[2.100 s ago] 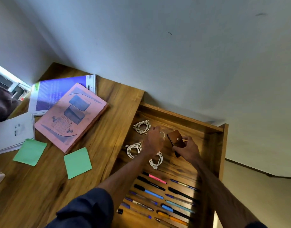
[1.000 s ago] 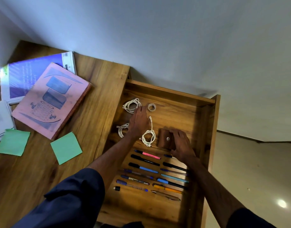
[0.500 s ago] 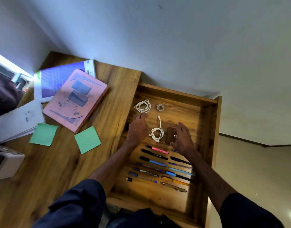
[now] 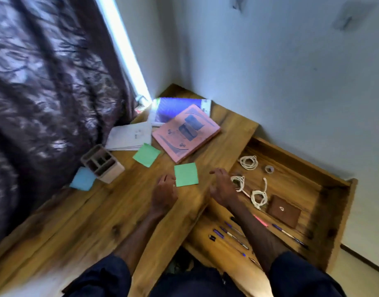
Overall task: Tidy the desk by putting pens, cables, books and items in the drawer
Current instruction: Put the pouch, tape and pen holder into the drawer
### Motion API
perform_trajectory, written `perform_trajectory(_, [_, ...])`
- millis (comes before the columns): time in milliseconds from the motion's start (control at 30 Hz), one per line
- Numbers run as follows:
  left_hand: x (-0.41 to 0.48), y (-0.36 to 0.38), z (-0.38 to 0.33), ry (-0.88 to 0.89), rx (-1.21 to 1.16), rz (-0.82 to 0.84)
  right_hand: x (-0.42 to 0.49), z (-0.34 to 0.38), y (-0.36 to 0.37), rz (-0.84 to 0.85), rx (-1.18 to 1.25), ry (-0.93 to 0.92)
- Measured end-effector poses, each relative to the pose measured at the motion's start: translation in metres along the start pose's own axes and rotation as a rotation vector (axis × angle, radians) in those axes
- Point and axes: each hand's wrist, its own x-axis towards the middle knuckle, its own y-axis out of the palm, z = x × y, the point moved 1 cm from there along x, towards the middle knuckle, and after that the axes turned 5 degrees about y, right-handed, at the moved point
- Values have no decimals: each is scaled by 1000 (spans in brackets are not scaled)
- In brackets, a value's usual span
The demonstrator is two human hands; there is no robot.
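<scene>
The open wooden drawer holds three coiled white cables, a small tape roll, a brown wallet and several pens. On the desk lie a pink book, a blue-covered book, white papers and green sticky notes. My left hand hovers over the desk just left of the nearer green note, fingers loose, holding nothing. My right hand is at the desk's edge beside the drawer, fingers loosely curled and empty.
A grey pen holder stands on the desk's left part with a blue sticky note beside it. A dark patterned curtain hangs at the left. The white wall runs behind the desk and drawer.
Both hands have left the drawer and moved left over the desk; the wallet and cables stay in the drawer. The view has swung left toward the curtain.
</scene>
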Motion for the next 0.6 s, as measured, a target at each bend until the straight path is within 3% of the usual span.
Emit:
perform_trajectory(167, [-35,-22,81,-200,85,29,6,54,43,103,-41,-26])
perform_trajectory(267, [-56,-23,109,-196,90,48,2,77,68,130,-91,-68])
perform_trajectory(600, [-90,-32,133,-272,32,-21,-26,133,142,363,-347,-224])
